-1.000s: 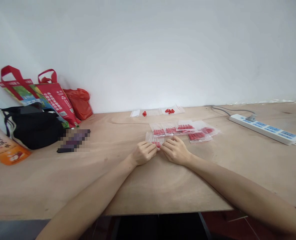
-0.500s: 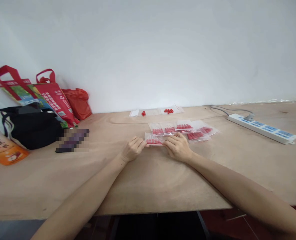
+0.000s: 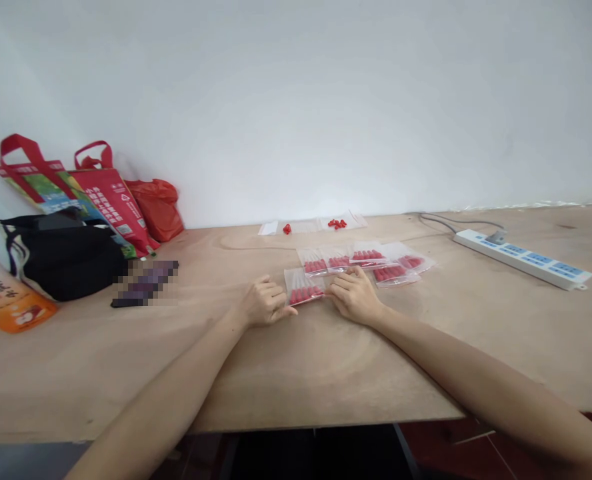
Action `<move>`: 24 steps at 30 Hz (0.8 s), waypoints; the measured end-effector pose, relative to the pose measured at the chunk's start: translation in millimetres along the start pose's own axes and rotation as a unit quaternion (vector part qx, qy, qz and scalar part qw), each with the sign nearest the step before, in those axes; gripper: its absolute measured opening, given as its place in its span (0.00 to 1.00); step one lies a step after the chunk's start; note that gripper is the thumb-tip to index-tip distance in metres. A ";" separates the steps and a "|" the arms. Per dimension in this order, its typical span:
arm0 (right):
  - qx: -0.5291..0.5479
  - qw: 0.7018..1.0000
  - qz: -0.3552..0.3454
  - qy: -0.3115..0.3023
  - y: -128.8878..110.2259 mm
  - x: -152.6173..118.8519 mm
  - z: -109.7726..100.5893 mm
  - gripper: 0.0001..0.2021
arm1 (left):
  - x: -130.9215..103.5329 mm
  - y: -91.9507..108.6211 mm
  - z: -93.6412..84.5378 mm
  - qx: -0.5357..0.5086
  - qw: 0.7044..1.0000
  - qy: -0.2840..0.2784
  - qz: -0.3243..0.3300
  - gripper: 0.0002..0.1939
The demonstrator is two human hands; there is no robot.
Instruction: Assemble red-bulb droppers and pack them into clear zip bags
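A small clear bag of red pieces (image 3: 306,294) lies tilted on the wooden table between my hands. My right hand (image 3: 355,295) pinches its right corner. Beside its left edge is my left hand (image 3: 267,302), fingers curled and thumb pointing right, with nothing seen in it. Several more clear bags with red pieces (image 3: 367,255) overlap just behind my right hand. Farther back, near the wall, flat clear bags (image 3: 305,226) lie in a row with loose-looking red pieces (image 3: 337,224) on or in them.
A white power strip (image 3: 523,259) with a grey cable lies at the right. On the left are a blurred dark flat object (image 3: 145,283), a black bag (image 3: 69,257), red carrier bags (image 3: 107,200) and an orange pack (image 3: 13,293). The table's front edge (image 3: 326,425) is nearest me.
My left hand has come off the front bag's left end and moved slightly left and nearer me. The bag now tilts and shows more of its red pieces. My right hand is almost unmoved.
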State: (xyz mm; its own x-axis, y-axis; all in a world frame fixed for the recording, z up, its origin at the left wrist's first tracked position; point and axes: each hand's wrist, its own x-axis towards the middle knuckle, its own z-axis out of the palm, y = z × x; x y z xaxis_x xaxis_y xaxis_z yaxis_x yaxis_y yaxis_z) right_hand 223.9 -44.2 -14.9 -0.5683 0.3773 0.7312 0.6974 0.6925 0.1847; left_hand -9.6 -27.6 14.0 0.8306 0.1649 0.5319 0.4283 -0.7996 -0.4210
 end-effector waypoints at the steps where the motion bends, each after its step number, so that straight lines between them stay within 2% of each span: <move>1: 0.015 1.000 0.001 -0.012 -0.6 1.0 0.8 0.11 | 2.4 3.9 -0.5 -0.025 0.999 -0.016 -0.034 0.22; 4: 0.057 0.997 -0.001 -0.057 0.2 3.8 1.3 0.11 | 10.7 19.3 4.1 -0.100 0.979 -0.052 -0.170 0.16; 6: 0.049 0.996 0.028 -0.074 5.6 3.5 1.2 0.12 | 13.0 25.8 10.9 -0.133 0.966 -0.100 -0.197 0.18; 8: -0.003 0.993 0.090 -0.073 15.4 1.0 2.2 0.12 | 10.2 24.0 17.0 -0.150 0.952 -0.155 -0.217 0.18; 11: -0.108 0.977 0.169 -0.073 32.7 -3.8 7.7 0.11 | -2.3 6.1 19.3 -0.157 0.929 -0.196 -0.273 0.18; 15: -0.175 0.964 0.178 -0.095 47.7 -7.0 18.8 0.10 | -26.0 -27.3 13.3 -0.116 0.902 -0.224 -0.351 0.19; 18: -0.187 0.965 0.159 -0.094 52.5 -7.9 24.7 0.10 | -41.0 -44.5 11.4 -0.098 0.899 -0.225 -0.363 0.19; 20: -0.185 0.970 0.136 -0.075 53.5 -8.2 25.2 0.10 | -45.7 -48.7 13.0 -0.069 0.905 -0.212 -0.363 0.19; 24: -0.168 0.982 0.083 -0.006 46.0 -7.3 16.3 0.09 | -37.0 -36.1 17.4 -0.039 0.933 -0.130 -0.333 0.21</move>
State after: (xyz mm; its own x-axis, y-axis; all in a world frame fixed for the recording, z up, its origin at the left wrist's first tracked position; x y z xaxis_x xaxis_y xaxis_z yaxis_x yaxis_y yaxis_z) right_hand 252.9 -5.2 -22.5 -0.4384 0.4771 0.7617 0.8844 0.3802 0.2708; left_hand -49.7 5.2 -3.3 0.4515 0.7671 0.4557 0.8618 -0.5073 0.0001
